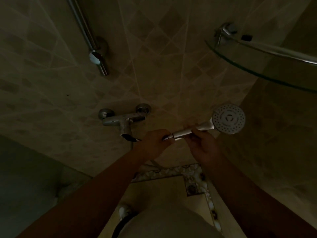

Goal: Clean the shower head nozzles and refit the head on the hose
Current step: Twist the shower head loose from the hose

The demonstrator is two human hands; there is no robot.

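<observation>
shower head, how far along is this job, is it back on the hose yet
Done: cannot tell whether the nozzles were cleaned; the shower head face is too dim to judge. In hand: the right hand holds the handle while the left hand grips the hose nut at its end, the two meeting there. Left: whether the joint is tight cannot be seen, and the wall rail holds nothing yet.

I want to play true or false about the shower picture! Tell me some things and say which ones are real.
1. The right hand grips the handle of the round silver shower head. True.
2. The left hand hangs free. False: it grips the hose nut at the handle's end.
3. The chrome mixer tap is fixed on the tiled wall. True.
4. The curved glass corner shelf lies on the floor. False: it is mounted on the wall, upper right.
</observation>
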